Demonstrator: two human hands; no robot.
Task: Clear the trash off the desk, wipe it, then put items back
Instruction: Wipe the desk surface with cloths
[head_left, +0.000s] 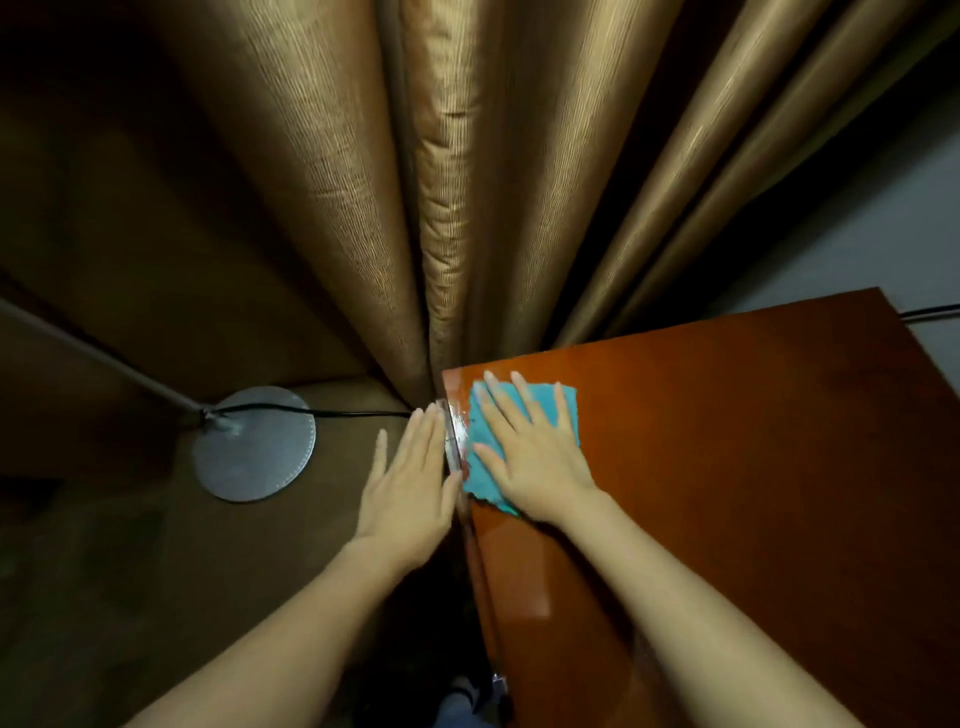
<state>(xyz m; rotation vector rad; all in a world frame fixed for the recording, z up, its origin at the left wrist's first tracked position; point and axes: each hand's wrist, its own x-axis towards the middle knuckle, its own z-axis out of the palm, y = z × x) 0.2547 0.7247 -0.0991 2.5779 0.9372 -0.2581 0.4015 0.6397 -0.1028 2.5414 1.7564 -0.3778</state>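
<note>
Desk (727, 467): right hand (540, 467) flat, half hiding teal cloth (480, 467); left hand (410, 499) flat at edge.

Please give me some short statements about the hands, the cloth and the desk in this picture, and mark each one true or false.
1. The right hand presses flat on a teal cloth on the desk. True.
2. The cloth lies at the right end of the desk. False: it lies at the left edge, near the far corner.
3. The left hand grips the cloth. False: its straight fingers lie beside the desk edge, off the cloth.
4. A round metal lamp base stands left of the desk. True.
5. Brown curtains hang behind the desk. True.
</note>
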